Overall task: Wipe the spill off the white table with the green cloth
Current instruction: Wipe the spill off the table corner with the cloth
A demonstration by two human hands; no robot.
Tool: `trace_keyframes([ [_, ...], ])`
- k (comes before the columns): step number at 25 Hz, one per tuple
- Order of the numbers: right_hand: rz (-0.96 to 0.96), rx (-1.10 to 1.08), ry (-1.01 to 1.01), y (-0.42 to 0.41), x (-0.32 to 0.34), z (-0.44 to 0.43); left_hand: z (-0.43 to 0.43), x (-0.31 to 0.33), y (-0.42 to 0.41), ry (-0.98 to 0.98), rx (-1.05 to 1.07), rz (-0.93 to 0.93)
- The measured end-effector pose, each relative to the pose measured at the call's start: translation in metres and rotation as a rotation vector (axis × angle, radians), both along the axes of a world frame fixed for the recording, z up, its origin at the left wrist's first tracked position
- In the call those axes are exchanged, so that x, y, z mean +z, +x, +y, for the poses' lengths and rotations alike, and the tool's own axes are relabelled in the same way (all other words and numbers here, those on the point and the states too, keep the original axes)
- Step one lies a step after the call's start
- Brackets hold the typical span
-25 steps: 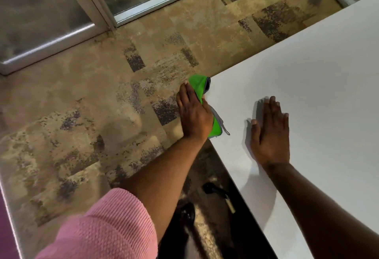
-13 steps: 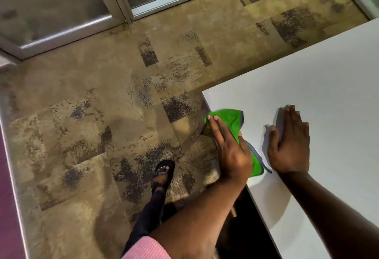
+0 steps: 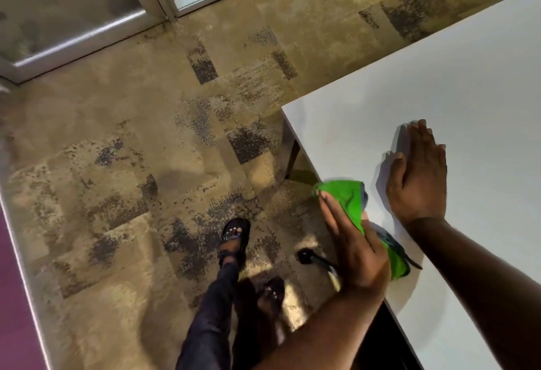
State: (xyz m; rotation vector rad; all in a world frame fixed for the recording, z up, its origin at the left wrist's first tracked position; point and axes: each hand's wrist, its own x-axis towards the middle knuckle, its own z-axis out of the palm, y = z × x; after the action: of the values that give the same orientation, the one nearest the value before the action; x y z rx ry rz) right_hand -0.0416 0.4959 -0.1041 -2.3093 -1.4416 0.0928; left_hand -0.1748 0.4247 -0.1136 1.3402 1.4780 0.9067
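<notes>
At the lower right of the frame I see the left hand (image 3: 355, 248) pressed flat on the green cloth (image 3: 349, 198), fingers straight and together, lying along the near edge of the white table (image 3: 468, 91). It does not close around the cloth; the palm and fingers simply bear down on it. The cloth sits right on the table's left edge, its upper end bunched just past my fingertips and partly overhanging the edge, its lower end showing beyond the heel of the hand, with a grey trim or tag (image 3: 393, 242) running beside it on the white surface. Just to the right of the cloth, the right hand (image 3: 417, 177) lies open and flat on the tabletop, fingers together and pointing toward the top of the frame, holding nothing. The two hands are near each other but apart. I cannot make out any spill on the table; what shows of its surface looks evenly white.

Left of the table, the mottled tan and dark carpet (image 3: 146, 164) fills most of the frame. At the lower centre I see a dark trouser leg and a foot in a black sandal (image 3: 234, 235); a second foot is below it in shadow. Glass panels in pale metal frames (image 3: 87, 35) run across the upper left.
</notes>
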Motion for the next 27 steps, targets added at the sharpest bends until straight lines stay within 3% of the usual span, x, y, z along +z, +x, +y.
trace_keyframes([
  [4,-0.019,0.002,0.008,0.000,-0.001,-0.001,0.066,0.000,-0.006,-0.041,0.017,-0.098],
  [9,-0.046,0.012,0.016,0.000,-0.002,0.000,0.191,0.001,-0.020,-0.028,0.029,0.006],
  [11,-0.058,0.021,0.018,-0.001,-0.002,0.000,0.225,-0.001,-0.027,0.028,-0.053,0.108],
  [14,-0.076,0.027,0.008,-0.001,-0.002,0.002,0.250,-0.002,-0.034,0.286,-0.230,0.457],
  [18,-0.022,-0.017,-0.008,-0.001,0.000,0.000,0.240,0.002,-0.029,0.480,-0.562,0.729],
  [27,0.154,-0.210,0.172,0.001,0.006,-0.001,0.124,0.008,-0.002,0.670,-0.988,0.761],
])
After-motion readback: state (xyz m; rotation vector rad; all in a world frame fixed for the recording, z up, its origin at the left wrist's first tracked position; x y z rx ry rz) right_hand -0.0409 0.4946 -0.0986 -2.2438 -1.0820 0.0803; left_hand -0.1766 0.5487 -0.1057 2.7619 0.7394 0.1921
